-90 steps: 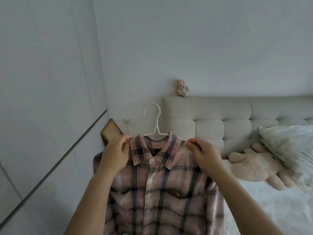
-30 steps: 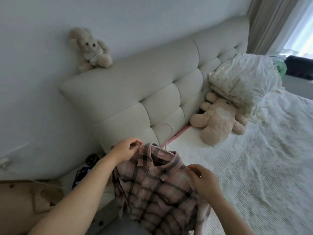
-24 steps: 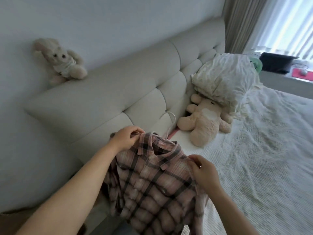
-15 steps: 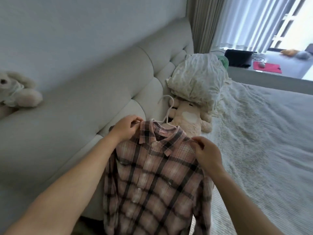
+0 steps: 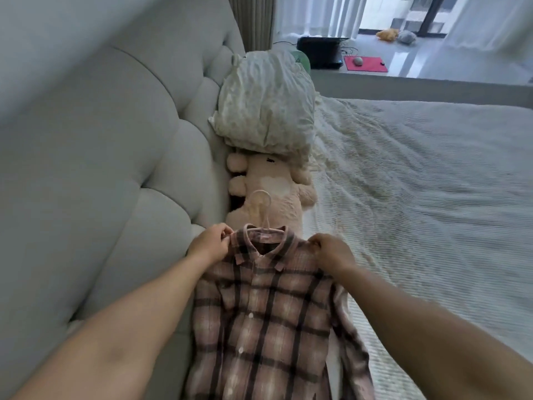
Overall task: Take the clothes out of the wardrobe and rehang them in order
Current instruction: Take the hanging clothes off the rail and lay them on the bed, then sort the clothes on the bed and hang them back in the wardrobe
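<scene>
**Plaid shirt held on its hanger over the head end of the bed**

You hold the pink-and-brown plaid button-up shirt (image 5: 268, 319) by both shoulders, front facing you. Your left hand (image 5: 210, 245) pinches the fabric at the shoulder just beside the collar, fingers curled and thumb closed on the cloth. Your right hand (image 5: 331, 252) grips the opposite shoulder in the same way, fingers curled down over the seam. Both grips are closed on the shirt; neither hand touches the hanger itself.

The shirt sits on a pale pink plastic hanger (image 5: 263, 217). Its hook rises above the collar, and its bar shows inside the open neck. The body of the shirt hangs down toward the lower edge of the view, with one sleeve trailing along the right side.

The shirt is positioned over the head end of the bed, beside the grey tufted upholstered headboard (image 5: 121, 174). You cannot tell whether the lower part of the shirt touches the white ribbed bedspread (image 5: 427, 197).

Directly beyond the hanger hook lies a beige plush bear (image 5: 274, 186), resting against the headboard. A crumpled pale green patterned pillow (image 5: 268, 102) sits on top of the bear's head, also against the headboard.

Beyond the far edge of the bed, a black laptop (image 5: 320, 51) and a red mat (image 5: 366, 64) sit on a ledge near the sheer curtains (image 5: 317, 13).
</scene>
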